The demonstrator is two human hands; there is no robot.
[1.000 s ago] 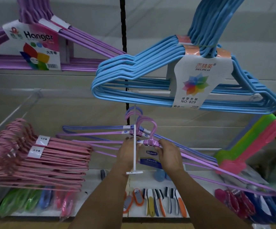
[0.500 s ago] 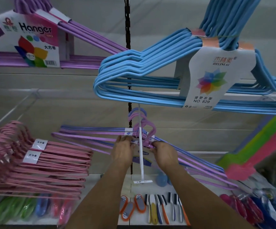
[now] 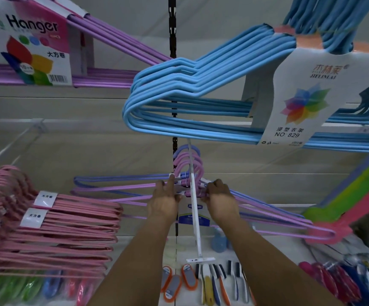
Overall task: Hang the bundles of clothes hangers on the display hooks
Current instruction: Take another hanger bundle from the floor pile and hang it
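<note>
Nearest the camera, the white display hook (image 3: 194, 208) runs out from the wall toward the viewer and ends in a small crossbar over the shelf (image 3: 267, 246) of brushes. Both forearms reach up on either side of it. The chief risk, as I judge it, is that the curved hook tops of the purple bundle (image 3: 117, 191) do not all sit over the rod: if one or two tops miss it, letting go would drop that side, twist the bundle and perhaps pull it off the rod onto the goods below. The long arms of the bundle spread far left and right, so a tilt could also snag the pink hangers (image 3: 53, 235) at the left or the pink and green ones at the right. The blue bundle (image 3: 201, 93) hangs close above, leaving little room to lift.

The left hand (image 3: 162, 200) lies just left of the rod, fingers extended upward against the neck of the bundle, thumb toward the label; it seems to press and steady more than grip. The right hand (image 3: 220, 198) is just right of the rod, its fingers curled over the wires near the neck, holding them. The bundle's tops appear looped about the rod farther back, near the wall, though whether every one is on I cannot tell.
</note>
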